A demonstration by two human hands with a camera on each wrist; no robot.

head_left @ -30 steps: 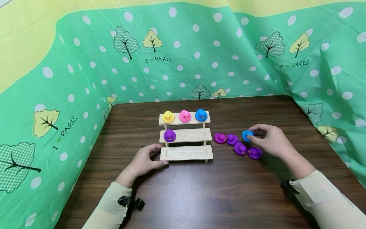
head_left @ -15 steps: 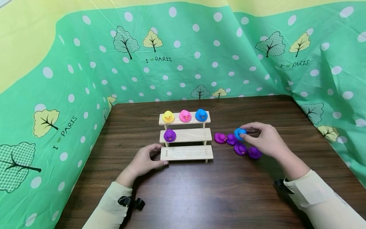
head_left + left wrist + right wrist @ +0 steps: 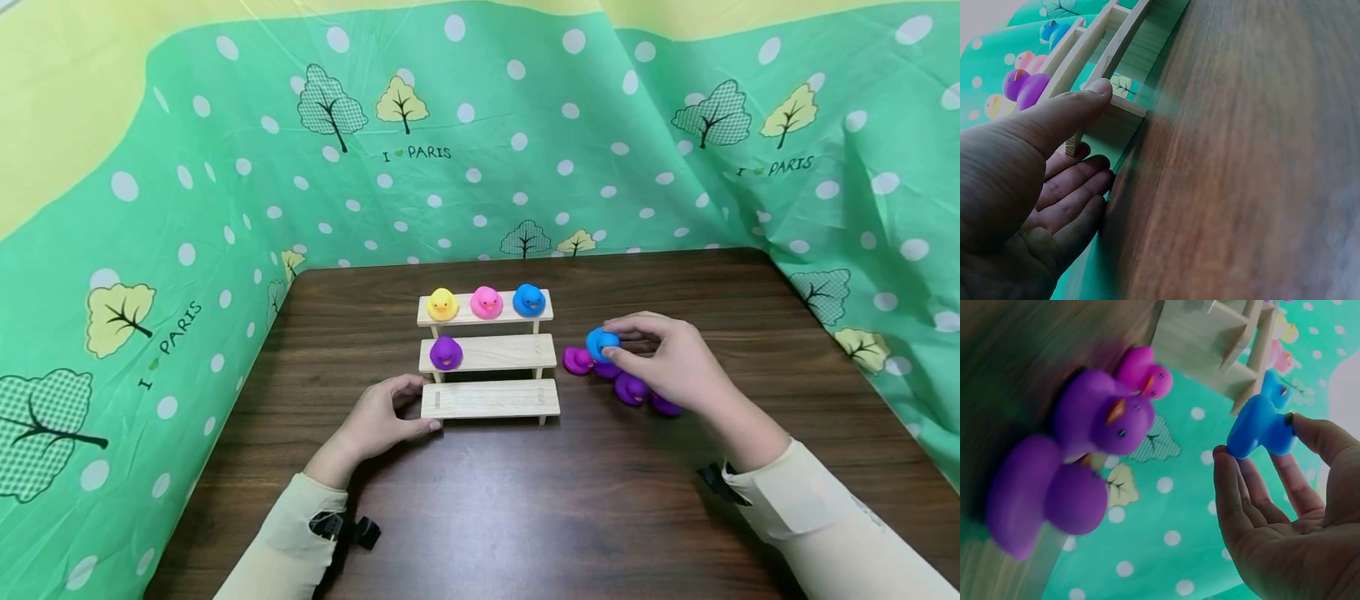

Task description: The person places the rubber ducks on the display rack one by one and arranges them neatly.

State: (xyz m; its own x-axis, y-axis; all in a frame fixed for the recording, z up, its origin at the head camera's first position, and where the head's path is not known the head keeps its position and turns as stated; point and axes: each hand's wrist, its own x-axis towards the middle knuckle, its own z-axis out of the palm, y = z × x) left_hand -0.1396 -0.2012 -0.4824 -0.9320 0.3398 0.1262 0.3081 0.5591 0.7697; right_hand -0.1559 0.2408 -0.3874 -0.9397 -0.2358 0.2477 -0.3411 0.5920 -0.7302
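My right hand (image 3: 671, 358) pinches a blue rubber duck (image 3: 598, 342) between thumb and fingertips. It holds the duck above the loose ducks, right of the three-tier wooden stand (image 3: 489, 400). My left hand (image 3: 378, 421) grips the left end of the lowest step, with the thumb at the front edge and the fingers behind. On the top step sit a yellow duck (image 3: 442, 305), a pink duck (image 3: 487, 302) and another blue duck (image 3: 528, 301). A purple duck (image 3: 446, 353) stands at the left of the middle step. The lowest step bears nothing.
On the dark wooden table (image 3: 480, 508) right of the stand lie a magenta duck (image 3: 577, 361) and purple ducks (image 3: 632, 389), some partly hidden by the right hand. A green dotted cloth (image 3: 465, 183) surrounds the table at the back and sides.
My right hand has lifted the blue duck and carried it left toward the stand, over the loose purple ducks. My left hand has stayed at the stand's end.
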